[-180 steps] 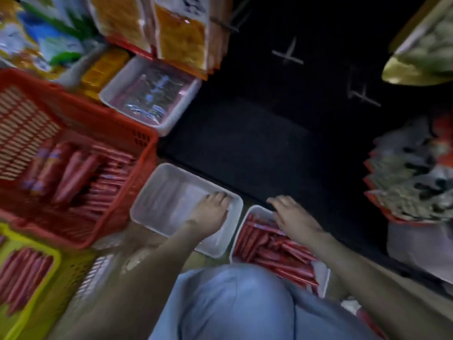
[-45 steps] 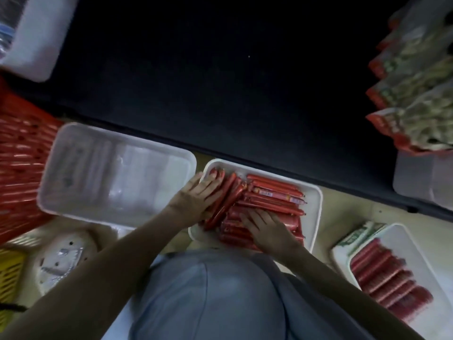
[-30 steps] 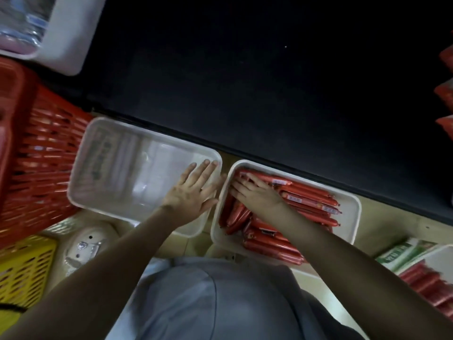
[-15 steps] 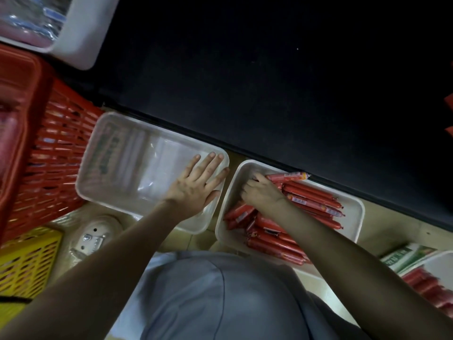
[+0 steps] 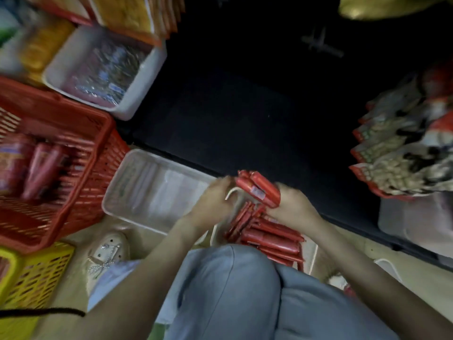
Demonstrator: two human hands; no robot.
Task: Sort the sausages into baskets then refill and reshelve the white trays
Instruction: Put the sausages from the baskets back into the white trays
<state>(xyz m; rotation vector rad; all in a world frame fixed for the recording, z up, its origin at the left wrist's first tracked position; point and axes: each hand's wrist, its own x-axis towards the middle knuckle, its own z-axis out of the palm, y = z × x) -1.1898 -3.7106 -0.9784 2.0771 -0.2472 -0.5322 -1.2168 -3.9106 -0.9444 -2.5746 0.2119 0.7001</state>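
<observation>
Head view looks down; right hand (image 5: pixel 291 208) near.

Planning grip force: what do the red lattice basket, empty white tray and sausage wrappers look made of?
Red lattice basket: rigid moulded plastic, judging by slotted walls. Empty white rectangular tray: probably milky plastic, rounded moulded rim, faint sheen. Red-wrapped sausages: thin printed film casing, likely plastic; blur hides finish.
</observation>
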